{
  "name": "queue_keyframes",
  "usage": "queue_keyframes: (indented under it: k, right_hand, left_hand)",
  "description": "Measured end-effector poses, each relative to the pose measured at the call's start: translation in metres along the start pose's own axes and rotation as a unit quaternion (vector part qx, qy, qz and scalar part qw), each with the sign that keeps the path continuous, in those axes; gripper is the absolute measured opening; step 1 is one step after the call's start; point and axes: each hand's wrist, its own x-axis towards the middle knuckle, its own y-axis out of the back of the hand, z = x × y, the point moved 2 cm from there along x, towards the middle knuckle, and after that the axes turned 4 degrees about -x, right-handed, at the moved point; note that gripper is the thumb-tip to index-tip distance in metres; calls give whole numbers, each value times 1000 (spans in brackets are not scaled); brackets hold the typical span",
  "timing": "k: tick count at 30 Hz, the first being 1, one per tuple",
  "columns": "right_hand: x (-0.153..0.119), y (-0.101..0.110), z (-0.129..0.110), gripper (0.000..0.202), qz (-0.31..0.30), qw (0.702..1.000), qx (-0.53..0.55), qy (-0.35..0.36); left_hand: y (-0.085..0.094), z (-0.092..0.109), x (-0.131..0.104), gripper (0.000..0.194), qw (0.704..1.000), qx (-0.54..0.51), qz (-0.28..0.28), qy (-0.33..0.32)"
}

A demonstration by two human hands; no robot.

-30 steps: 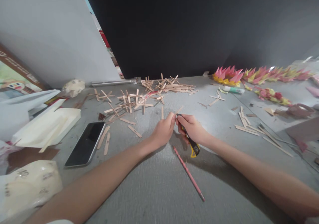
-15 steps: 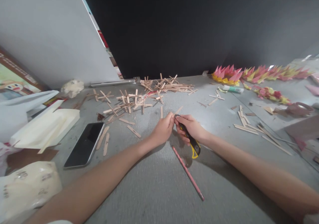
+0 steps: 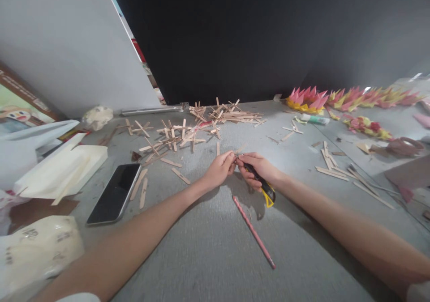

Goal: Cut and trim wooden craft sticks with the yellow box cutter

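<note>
My left hand is closed in a pinch on a wooden craft stick, whose blurred far end pokes out beyond the fingertips. Wrapped round a black and yellow utility knife, my right hand meets the left one at the fingertips. The knife's front end is at the stick; the blade is too small to make out. Below both hands a pink pencil lies on the grey table. Just beyond the left hand is another craft stick.
Craft sticks joined into crosses are heaped at the back. On the left are a phone, a cream tray and a plastic bag. To the right lie loose sticks, a glue stick, pink-yellow paper spikes and a tape roll.
The utility knife's rear end has swung right and slightly up as my right hand turned. The held stick's visible end is shorter and fainter. My left hand has barely shifted.
</note>
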Motion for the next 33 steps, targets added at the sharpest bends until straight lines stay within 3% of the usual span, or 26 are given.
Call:
queue_keyframes:
  k: [12, 15, 18, 21, 25, 33]
  right_hand:
    - [0, 1, 0, 34, 1, 1000, -18, 10]
    - [-6, -3, -4, 34, 74, 992, -83, 61]
    - [-15, -10, -14, 31, 191, 950, -195, 150]
    - [-21, -17, -20, 47, 235, 916, -277, 171]
    - [-19, -18, -20, 53, 238, 907, -315, 145]
    - [-17, -19, -17, 53, 211, 925, -294, 115]
  left_hand:
    - [0, -3, -1, 49, 1000, 23, 7, -9]
    - [-1, -4, 0, 47, 999, 17, 38, -11]
    - [-1, -5, 0, 46, 998, 15, 58, -3]
    - [0, -7, 0, 45, 998, 28, 63, -9]
    - [1, -10, 0, 44, 997, 17, 68, -23]
    - [0, -13, 2, 42, 997, -6, 74, -26]
